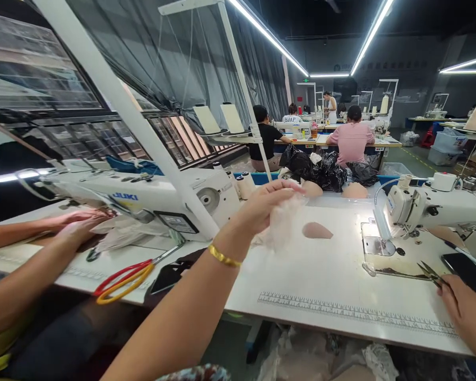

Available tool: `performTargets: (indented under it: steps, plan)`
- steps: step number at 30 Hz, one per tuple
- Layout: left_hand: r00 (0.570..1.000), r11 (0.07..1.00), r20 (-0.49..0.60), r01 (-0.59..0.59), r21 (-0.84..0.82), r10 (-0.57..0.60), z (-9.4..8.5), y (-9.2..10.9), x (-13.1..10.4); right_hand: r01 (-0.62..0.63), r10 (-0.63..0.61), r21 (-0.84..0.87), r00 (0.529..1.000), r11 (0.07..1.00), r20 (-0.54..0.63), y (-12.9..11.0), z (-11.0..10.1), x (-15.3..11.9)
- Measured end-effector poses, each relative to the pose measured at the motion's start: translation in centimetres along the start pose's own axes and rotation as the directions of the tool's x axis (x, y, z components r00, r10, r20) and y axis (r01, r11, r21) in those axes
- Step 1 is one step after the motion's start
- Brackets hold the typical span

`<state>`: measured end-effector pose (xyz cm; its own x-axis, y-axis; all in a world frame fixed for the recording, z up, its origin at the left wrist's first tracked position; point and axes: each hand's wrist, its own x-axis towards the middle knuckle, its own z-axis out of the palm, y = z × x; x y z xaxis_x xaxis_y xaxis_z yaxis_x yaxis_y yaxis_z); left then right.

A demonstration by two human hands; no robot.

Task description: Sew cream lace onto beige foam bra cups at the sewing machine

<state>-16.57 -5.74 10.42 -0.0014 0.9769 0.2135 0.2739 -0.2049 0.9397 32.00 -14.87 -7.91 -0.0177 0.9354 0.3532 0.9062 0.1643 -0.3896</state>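
My left hand (pixel 267 203), below a gold bracelet on the wrist, is raised over the white table (pixel 309 270) and closed on a thin, pale, translucent cloth (pixel 283 222) that hangs down, slightly blurred. At the right edge my right hand (pixel 460 307) is closed around small thread snips (pixel 430 272), their points toward the sewing machine (pixel 420 203). A beige oval piece (pixel 317 230) lies flat on the table between my left hand and the machine. Beside my right hand is a black phone (pixel 468 272).
At left, a person's hands (pixel 77 222) work at a second sewing machine (pixel 122 198). Red-and-yellow-handled scissors (pixel 125 280) lie nearby. A ruler strip (pixel 353 313) runs along the front edge. Black plastic bags (pixel 325 169) sit beyond the table; several people work farther back.
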Motion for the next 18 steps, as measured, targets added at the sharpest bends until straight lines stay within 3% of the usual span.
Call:
performTargets:
  steps: [2,4,6,8,11,14,18]
  plan:
    - [0.994,0.998,0.105,0.027,-0.056,-0.021,3.2,-0.8,-1.9,-0.061,0.042,0.179,0.994,0.982,0.105,-2.9,-0.4,-0.2]
    - [0.937,0.967,0.334,0.171,-0.187,-0.101,6.9,-2.2,-4.0,-0.017,-0.018,0.269,0.992,0.963,0.126,-6.3,-0.7,-0.4]
    - [0.88,0.931,0.453,0.274,-0.242,-0.141,10.1,-3.6,-6.1,0.113,-0.138,0.289,0.988,0.951,0.067,-9.5,-0.9,-0.5]
    - [0.846,0.898,0.507,0.341,-0.278,-0.164,12.3,-4.5,-7.5,0.281,-0.276,0.256,0.96,0.925,-0.056,-12.0,-0.9,-0.4]
    - [0.802,0.859,0.568,0.412,-0.303,-0.184,13.4,-4.9,-8.4,0.451,-0.44,0.054,0.886,0.891,-0.148,-13.9,-0.6,0.1]
    - [0.773,0.839,0.609,0.443,-0.317,-0.178,13.5,-4.7,-8.4,0.501,-0.516,-0.128,0.843,0.856,-0.153,-14.7,-0.4,0.7]
    - [0.773,0.851,0.615,0.42,-0.314,-0.154,14.2,-4.7,-8.6,0.551,-0.591,-0.224,0.783,0.804,-0.195,-16.1,-0.2,1.3]
